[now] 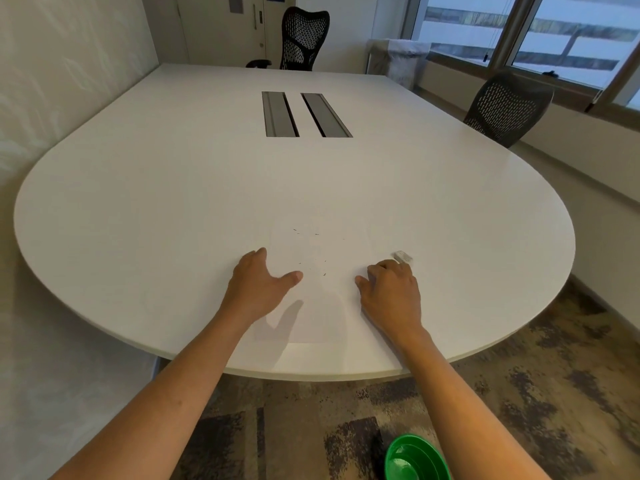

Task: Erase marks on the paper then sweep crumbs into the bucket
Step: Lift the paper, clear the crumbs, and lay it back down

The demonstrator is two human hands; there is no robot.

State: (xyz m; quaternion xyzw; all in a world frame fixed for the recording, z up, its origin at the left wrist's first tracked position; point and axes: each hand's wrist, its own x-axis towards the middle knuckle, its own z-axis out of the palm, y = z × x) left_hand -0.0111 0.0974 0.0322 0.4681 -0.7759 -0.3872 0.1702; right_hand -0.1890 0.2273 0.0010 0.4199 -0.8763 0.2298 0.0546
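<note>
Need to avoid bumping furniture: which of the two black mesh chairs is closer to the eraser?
The mesh chair at the table's right side, by the window; the other mesh chair stands at the far end.

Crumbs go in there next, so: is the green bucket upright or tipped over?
Upright. The bucket stands on the carpet below the table edge with its open mouth facing up; the inside looks empty.

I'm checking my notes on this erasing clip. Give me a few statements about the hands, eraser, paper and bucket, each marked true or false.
1. The eraser lies on the table, just beyond the right hand. True.
2. The green bucket stands on the table. False: it is on the floor below the table edge.
3. Dark crumbs lie on the paper between the hands. True.
4. The left hand grips the eraser. False: it is open and holds nothing.
</note>
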